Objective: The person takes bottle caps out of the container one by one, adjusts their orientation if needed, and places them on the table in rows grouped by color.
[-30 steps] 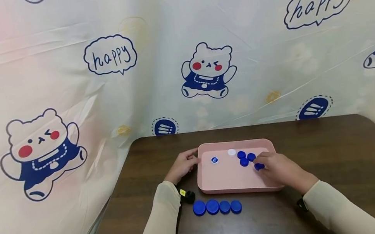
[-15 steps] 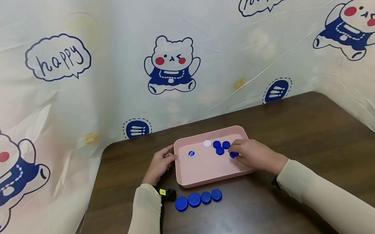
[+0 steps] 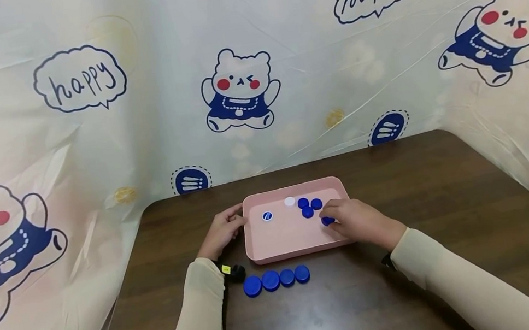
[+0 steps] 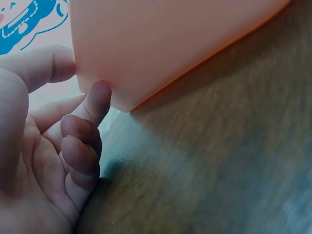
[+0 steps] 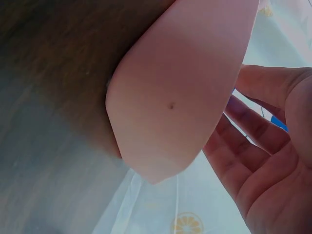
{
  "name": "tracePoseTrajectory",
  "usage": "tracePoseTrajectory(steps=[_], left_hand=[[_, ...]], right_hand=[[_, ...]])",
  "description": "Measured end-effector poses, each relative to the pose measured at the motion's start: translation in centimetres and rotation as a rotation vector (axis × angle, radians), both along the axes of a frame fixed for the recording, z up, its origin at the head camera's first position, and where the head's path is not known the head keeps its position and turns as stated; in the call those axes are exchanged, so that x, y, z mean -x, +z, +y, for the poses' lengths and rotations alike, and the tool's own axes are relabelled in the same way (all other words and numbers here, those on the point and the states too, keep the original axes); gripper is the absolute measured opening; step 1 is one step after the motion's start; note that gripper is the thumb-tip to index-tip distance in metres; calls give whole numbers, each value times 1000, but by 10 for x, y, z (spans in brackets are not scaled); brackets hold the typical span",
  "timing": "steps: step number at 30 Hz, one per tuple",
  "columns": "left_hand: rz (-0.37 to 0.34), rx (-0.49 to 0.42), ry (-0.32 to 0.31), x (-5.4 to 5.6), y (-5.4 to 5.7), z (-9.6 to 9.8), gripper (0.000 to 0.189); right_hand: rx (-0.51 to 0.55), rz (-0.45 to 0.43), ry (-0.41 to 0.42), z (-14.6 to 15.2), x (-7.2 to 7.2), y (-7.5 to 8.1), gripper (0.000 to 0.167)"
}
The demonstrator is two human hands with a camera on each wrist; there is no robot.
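A pink tray (image 3: 279, 240) lies on the table in the head view. My left hand (image 3: 221, 232) holds its left side, with the thumb at the rim and a finger against the outer wall (image 4: 161, 44) in the left wrist view. Inside the tray, my right hand (image 3: 357, 218) pinches a blue bottle cap (image 3: 328, 221), partly covered by the fingers. Three more blue caps (image 3: 307, 212) lie close together to its left. Beside them is a white round piece (image 3: 289, 201). A white disc with a blue mark (image 3: 267, 216) sits farther left.
Several blue caps (image 3: 271, 280) stand in a row on the dark wooden table (image 3: 394, 171), before the tray's near edge; the left two are larger. A printed curtain (image 3: 302, 72) hangs behind and beside the table.
The head view has turned to the right and tilted slightly. My right hand stays on the same blue cap, which has shifted a little toward the tray's near side. My left hand stays at the tray.
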State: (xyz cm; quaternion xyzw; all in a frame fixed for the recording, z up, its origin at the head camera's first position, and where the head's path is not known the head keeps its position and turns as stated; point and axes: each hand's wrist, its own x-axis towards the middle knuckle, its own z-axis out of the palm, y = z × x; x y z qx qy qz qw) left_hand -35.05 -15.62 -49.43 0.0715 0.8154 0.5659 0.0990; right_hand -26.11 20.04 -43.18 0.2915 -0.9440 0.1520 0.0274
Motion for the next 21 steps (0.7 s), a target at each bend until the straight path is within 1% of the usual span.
tracePoseTrajectory(steps=[5,9,12,21], left_hand=[[-14,-5,5,0,0,-2,52],[2,-3,4,-2,1,-1,52],[14,3,1,-3,1,-1,50],[-3,1,-7,-1,1,-2,51]], right_hand=[[5,36,37,3,-2,1,31],[5,58,58,6,-7,4,32],[8,65,71,8,-11,5,33],[23,85,118,8,-18,7,33]])
